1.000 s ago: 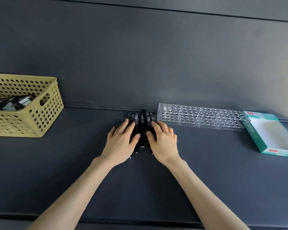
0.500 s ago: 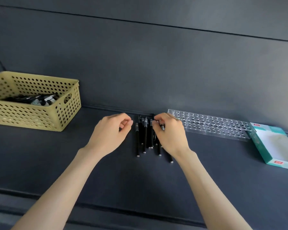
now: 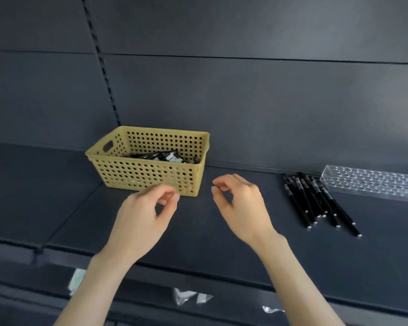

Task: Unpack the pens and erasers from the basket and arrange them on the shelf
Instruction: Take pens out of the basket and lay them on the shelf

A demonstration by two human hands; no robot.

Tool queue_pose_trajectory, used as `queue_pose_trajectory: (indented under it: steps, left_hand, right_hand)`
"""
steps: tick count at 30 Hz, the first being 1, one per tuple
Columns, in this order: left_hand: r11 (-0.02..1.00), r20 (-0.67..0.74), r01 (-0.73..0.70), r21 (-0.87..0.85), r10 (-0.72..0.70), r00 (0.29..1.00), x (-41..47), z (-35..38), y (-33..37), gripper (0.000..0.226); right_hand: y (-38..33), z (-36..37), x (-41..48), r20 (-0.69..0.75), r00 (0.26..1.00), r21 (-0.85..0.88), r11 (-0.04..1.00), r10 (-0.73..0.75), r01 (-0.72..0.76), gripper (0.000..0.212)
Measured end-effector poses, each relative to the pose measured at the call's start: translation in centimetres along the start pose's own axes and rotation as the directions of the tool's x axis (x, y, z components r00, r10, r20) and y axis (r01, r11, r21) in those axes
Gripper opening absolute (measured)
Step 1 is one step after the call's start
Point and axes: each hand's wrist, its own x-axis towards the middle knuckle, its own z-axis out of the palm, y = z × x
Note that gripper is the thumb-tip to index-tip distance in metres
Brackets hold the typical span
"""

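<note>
A yellow perforated basket (image 3: pixel 137 171) stands on the dark shelf (image 3: pixel 222 231), with black pens and small pale items (image 3: pixel 160 156) inside it. Several black pens (image 3: pixel 316 201) lie side by side on the shelf at the right. My left hand (image 3: pixel 144 217) hovers just in front of the basket's near wall, fingers loosely curled, holding nothing. My right hand (image 3: pixel 240 208) hovers to the right of the basket, also loosely curled and holding nothing.
A clear acrylic pen holder (image 3: pixel 372 184) with rows of holes lies at the far right against the back wall. Below the shelf's front edge, bits of clear plastic wrapping (image 3: pixel 189 297) lie on a lower shelf.
Both hands let go of the row of pens and moved left toward the basket. The view swung left, so the pens and the holder now lie at the right.
</note>
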Motion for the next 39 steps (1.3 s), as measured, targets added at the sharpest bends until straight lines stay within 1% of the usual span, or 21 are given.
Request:
queue_pose_trajectory:
  steps: [4, 6, 12, 15, 17, 19, 22, 24, 27, 31, 33, 35, 36, 39]
  left_hand:
    - [1.000, -0.012, 0.004, -0.010, -0.004, 1.000, 0.7, -3.6, -5.0, 0.011]
    - [1.000, -0.015, -0.019, -0.020, 0.019, 1.000, 2.1, -4.7, -6.7, 0.011]
    - [0.997, -0.008, -0.075, -0.026, 0.074, 0.997, 8.5, -5.5, -11.4, 0.017]
    - [0.999, 0.073, -0.054, -0.004, 0.054, 0.996, 11.8, -4.8, -13.7, 0.019]
    - [0.999, 0.164, -0.036, 0.012, 0.034, 0.986, 14.0, -4.1, -15.0, 0.021]
    - [0.999, 0.276, -0.005, 0.042, -0.007, 0.961, 16.1, -3.3, -16.4, 0.024]
    - [0.990, 0.449, 0.029, 0.139, -0.090, 0.889, 19.0, -2.0, -18.3, 0.035]
    - [0.980, 0.566, 0.014, 0.200, -0.128, 0.815, 20.5, -1.1, -19.2, 0.047]
    - [0.962, 0.722, -0.035, 0.270, -0.178, 0.668, 22.2, 0.1, -20.6, 0.067]
    - [0.936, 0.837, -0.133, 0.327, -0.221, 0.501, 23.3, 1.3, -21.9, 0.081]
    - [0.920, 0.857, -0.184, 0.348, -0.232, 0.461, 23.7, 1.8, -22.4, 0.085]
    - [0.915, 0.880, -0.224, 0.336, -0.221, 0.421, 24.0, 2.1, -22.6, 0.081]
    - [0.920, 0.889, -0.224, 0.323, -0.214, 0.404, 24.1, 2.2, -22.4, 0.077]
    - [0.927, 0.898, -0.237, 0.290, -0.178, 0.402, 24.6, 2.3, -22.2, 0.066]
  right_hand:
    - [-3.7, 3.9, 1.1, 0.001, 1.000, -0.005, 1.000, -0.002, 0.002, 0.020]
    - [-4.9, 5.1, 2.5, -0.015, 1.000, -0.011, 1.000, -0.005, 0.005, 0.018]
    - [-6.1, 7.7, 8.6, -0.044, 0.998, -0.059, 0.997, -0.044, 0.042, 0.016]
    - [-5.5, 9.2, 11.9, -0.023, 0.999, -0.102, 0.994, -0.048, 0.046, 0.017]
    - [-4.8, 9.9, 14.0, 0.013, 0.999, -0.133, 0.990, -0.042, 0.043, 0.017]
    - [-4.1, 10.6, 15.8, 0.077, 0.997, -0.145, 0.989, -0.028, 0.039, 0.017]
    - [-2.8, 11.6, 18.8, 0.215, 0.976, -0.177, 0.984, 0.020, 0.019, 0.020]
    - [-2.1, 12.3, 20.5, 0.331, 0.942, -0.193, 0.981, 0.062, 0.003, 0.022]
    - [-1.0, 13.5, 22.3, 0.505, 0.856, -0.215, 0.977, 0.114, -0.003, 0.025]
    - [0.0, 15.0, 23.8, 0.671, 0.720, -0.290, 0.956, 0.176, 0.037, 0.037]
    - [0.3, 15.7, 24.3, 0.725, 0.663, -0.315, 0.946, 0.185, 0.081, 0.039]
    - [0.0, 16.2, 24.3, 0.767, 0.616, -0.327, 0.936, 0.180, 0.133, 0.033]
    - [-0.2, 16.4, 24.2, 0.777, 0.604, -0.341, 0.926, 0.181, 0.162, 0.031]
    - [-0.5, 16.4, 24.0, 0.789, 0.580, -0.391, 0.894, 0.203, 0.218, 0.035]
